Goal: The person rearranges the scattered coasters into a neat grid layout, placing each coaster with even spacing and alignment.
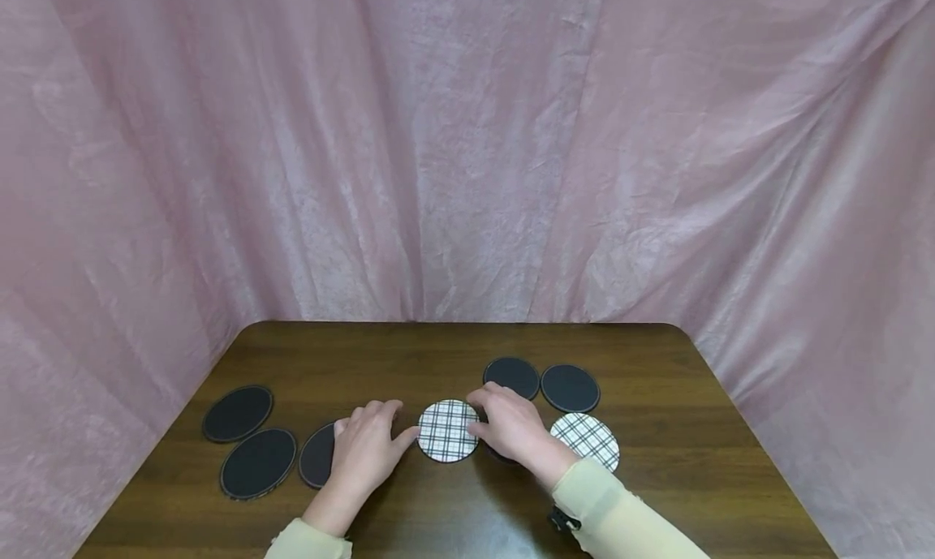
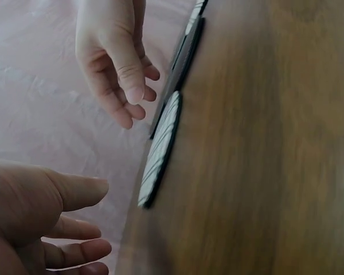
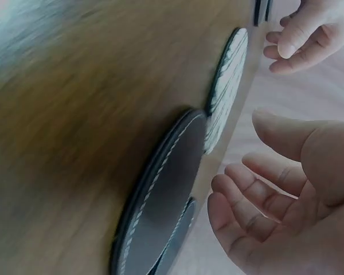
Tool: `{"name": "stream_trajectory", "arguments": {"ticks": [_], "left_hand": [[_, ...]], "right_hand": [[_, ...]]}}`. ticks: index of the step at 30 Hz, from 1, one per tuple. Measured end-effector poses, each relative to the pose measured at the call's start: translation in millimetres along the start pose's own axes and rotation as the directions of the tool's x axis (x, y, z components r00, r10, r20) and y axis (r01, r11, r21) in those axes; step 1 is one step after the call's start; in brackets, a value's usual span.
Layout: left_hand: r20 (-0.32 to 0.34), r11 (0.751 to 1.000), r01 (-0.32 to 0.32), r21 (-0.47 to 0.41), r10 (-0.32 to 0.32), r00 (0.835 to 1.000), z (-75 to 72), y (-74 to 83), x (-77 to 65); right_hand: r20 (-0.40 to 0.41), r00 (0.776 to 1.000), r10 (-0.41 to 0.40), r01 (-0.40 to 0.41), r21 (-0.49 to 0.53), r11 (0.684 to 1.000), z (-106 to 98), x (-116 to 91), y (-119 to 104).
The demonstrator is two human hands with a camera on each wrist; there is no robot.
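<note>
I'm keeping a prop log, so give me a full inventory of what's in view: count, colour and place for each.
Table: one, brown wood-grain, under the discs
Curtain: count unclear, pink, behind and beside the table
Plaid discs: two, white with dark lines, one mid-table, one to its right
Dark discs: six, near-black, three on the left, three right of centre, some partly covered
Small object: one, black, at the right cuff, too small to identify
Sleeves: two, pale yellow, bottom of the head view
Left hand: one, bare, left of the mid-table plaid disc
Right hand: one, bare, right of that disc
</note>
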State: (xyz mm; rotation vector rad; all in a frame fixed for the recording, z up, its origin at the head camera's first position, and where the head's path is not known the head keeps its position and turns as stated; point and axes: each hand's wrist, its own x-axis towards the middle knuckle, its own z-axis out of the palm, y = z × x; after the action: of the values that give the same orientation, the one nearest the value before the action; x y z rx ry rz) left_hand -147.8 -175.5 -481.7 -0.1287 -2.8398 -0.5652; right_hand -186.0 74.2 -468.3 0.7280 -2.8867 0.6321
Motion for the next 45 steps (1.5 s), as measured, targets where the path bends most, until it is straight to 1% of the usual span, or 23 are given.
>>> {"name": "stream_trajectory", "arguments": {"ticks": [4,8,11,14,17,21,23,26,30,33,39,45], "left_hand": [[-0.014,1.0,0.009,0.012,-0.009,1.0,-12.1,-11.2,-2.4],[-0.004,0.999,0.031,0.022,-0.031,1.0,-22.1,-23.7,-6.3],[0.027,0.998,0.053,0.03,-0.053,0.998,-27.0,-33.0,-9.9],[0.061,0.997,0.066,0.038,-0.068,0.996,-30.7,-41.3,-14.2],[0.086,0.996,0.081,0.043,-0.085,0.993,-33.9,-50.3,-19.3],[0.101,0.994,0.1,0.044,-0.104,0.989,-39.5,-60.4,-26.2],[0.106,0.994,0.104,0.042,-0.108,0.988,-42.1,-64.2,-28.9],[0.115,0.993,0.113,0.038,-0.117,0.987,-45.0,-69.0,-33.4],[0.129,0.99,0.135,0.044,-0.14,0.982,-47.3,-76.8,-41.6],[0.133,0.989,0.139,0.05,-0.144,0.98,-48.1,-82.7,-46.3],[0.123,0.989,0.134,0.057,-0.14,0.982,-51.6,-91.4,-50.7],[0.148,0.986,0.149,0.07,-0.158,0.976,-56.1,-96.5,-52.9]], "right_hand": [[0.0,1.0,-0.015,0.015,0.0,1.0,3,6,-7],[0.007,0.999,-0.033,0.032,0.002,0.999,6,12,-17],[0.01,0.999,-0.053,0.053,-0.006,0.999,10,15,-24],[0.017,0.997,-0.078,0.079,-0.037,0.996,13,18,-32],[0.047,0.995,-0.093,0.096,-0.066,0.993,18,22,-41],[0.116,0.99,-0.08,0.089,-0.079,0.993,25,27,-54],[0.147,0.987,-0.065,0.077,-0.077,0.994,27,30,-60],[0.171,0.983,-0.062,0.077,-0.081,0.994,31,34,-69],[0.178,0.981,-0.081,0.101,-0.108,0.989,37,39,-79],[0.181,0.98,-0.088,0.11,-0.113,0.988,41,42,-85],[0.202,0.975,-0.094,0.12,-0.121,0.985,49,49,-97],[0.222,0.97,-0.103,0.14,-0.157,0.978,56,52,-108]]}}
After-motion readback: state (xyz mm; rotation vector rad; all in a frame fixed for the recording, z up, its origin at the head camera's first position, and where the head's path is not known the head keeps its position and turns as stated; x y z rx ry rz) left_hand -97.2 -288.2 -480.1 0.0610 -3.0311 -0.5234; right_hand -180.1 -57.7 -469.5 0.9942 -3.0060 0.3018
